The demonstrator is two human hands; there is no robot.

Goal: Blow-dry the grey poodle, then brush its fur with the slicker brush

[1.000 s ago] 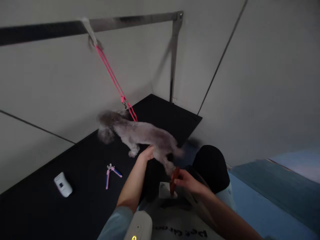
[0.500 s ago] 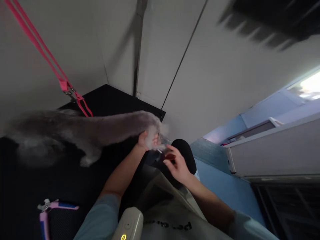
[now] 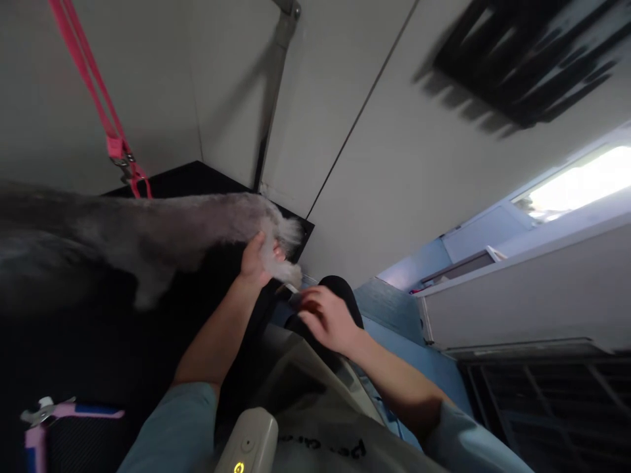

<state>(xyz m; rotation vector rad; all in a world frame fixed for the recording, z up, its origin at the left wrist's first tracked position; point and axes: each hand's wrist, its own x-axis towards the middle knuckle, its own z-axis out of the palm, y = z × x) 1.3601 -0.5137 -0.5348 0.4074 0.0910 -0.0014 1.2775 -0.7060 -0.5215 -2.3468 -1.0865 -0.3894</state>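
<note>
A grey, close-clipped dog (image 3: 197, 220) with fluffy white feet stands on the black table, its rear toward me. My left hand (image 3: 255, 259) is closed around one hind leg (image 3: 276, 266), holding the paw out past the table edge. Close to that paw, my right hand (image 3: 329, 318) has its fingers curled round a small slim tool (image 3: 290, 288) with a pale tip; its handle, reddish in the earlier view, is mostly hidden by the fingers. Blur hides the exact kind of tool and whether its tip touches the paw. Pink-and-blue nail clippers (image 3: 73, 410) lie at lower left.
A pink leash loop (image 3: 93, 85) with a metal clasp hangs above the dog. A metal post (image 3: 273, 98) rises behind the black table (image 3: 182, 177). A black slatted rack (image 3: 513, 59) is on the wall. My knee (image 3: 340, 289) is beside the table corner.
The whole view has shifted, so the dog, clippers and hands appear further left. The dog's tail end looks lifted a little. Both hands keep their hold.
</note>
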